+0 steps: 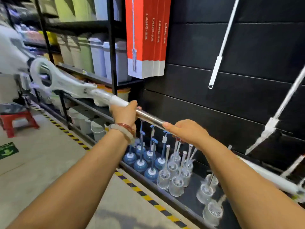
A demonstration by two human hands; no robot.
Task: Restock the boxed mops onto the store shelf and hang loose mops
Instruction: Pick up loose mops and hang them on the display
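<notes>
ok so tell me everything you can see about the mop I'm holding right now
The loose mop lies nearly level across the aisle, pole slanting down to the right. Its pole is shiny bare metal, joining a white plastic sleeve and a white looped yoke; the blurred white head runs out of frame at left. The left hand grips near the sleeve, the right hand grips the metal further along.

A low black shelf (189, 204) runs along the foot of the dark wall. Toward its left end stand blue toilet brushes (140, 164) in round holders, clustered close; just right of them, clear-holder brushes (175, 184) stand in a group, with a few more (212, 211) near the shelf's front edge. Yellow-black tape (145, 197) lines the concrete floor (49, 162) beside that edge
</notes>
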